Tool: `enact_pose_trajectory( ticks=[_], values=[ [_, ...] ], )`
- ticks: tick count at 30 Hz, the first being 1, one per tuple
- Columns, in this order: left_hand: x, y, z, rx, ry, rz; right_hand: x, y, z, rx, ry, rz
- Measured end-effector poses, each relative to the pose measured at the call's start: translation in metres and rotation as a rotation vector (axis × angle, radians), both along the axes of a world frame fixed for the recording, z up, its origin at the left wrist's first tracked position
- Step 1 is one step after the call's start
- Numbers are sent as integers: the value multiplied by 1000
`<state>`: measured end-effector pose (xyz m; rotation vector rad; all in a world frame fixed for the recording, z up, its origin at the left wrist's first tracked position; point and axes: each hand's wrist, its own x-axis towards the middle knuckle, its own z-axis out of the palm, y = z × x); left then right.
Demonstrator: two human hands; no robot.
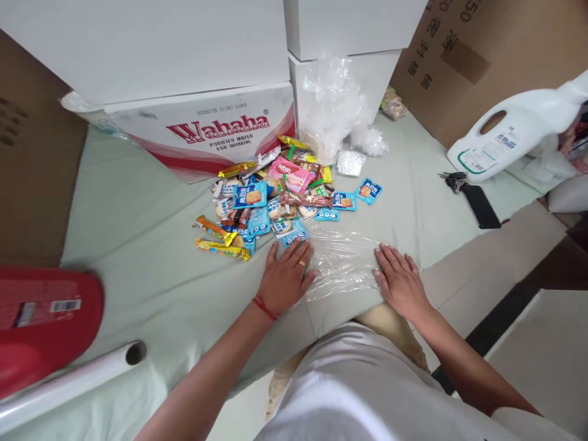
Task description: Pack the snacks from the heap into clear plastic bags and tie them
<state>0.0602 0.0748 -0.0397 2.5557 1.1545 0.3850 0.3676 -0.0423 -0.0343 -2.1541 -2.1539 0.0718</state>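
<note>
A sheet of clear plastic film [342, 263] lies spread on the pale green cloth in front of me, its surface creased. My left hand [285, 275] rests flat over its left edge, fingers stretched out. On the opposite edge lies my right hand [399, 277], palm down with the fingers extended. Just beyond my left fingertips is a pile of wrapped snacks: a pink nabati packet [291, 175], a brown wrapped bar [307, 200], blue sachets [249, 195] and yellow-orange bars [222, 248]. Whether the film is one layer or a bag, I cannot tell.
Behind the snacks stand a Wahaha carton [206, 131] and crumpled clear plastic [335, 104]. To the right are a white detergent bottle [509, 135], keys [454, 181] and a black phone-like object [480, 205]. A red container [50, 318] and a white roll [73, 383] lie left.
</note>
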Motion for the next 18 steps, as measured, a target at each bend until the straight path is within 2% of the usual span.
enact_pose_trajectory(
  ticks=[2, 4, 6, 8, 13, 16, 18],
  values=[
    [4, -3, 1, -7, 8, -14, 2, -4, 12, 68, 90, 27],
    [7, 0, 1, -10, 4, -29, 2, -6, 27, 148, 243, 123],
    [10, 7, -1, -8, -14, -54, -1, -2, 39, 151, 430, 235],
    [12, 15, -2, -8, -33, -92, -4, 10, 45, 91, 577, 264],
    [20, 36, -2, -13, -72, -186, -8, 63, 40, -45, 682, 120],
    [25, 47, 0, -33, -96, -203, -12, 81, 46, -260, 754, 173],
    [26, 54, 0, -49, -72, -220, -19, 76, 55, -348, 777, 259]
  ],
)
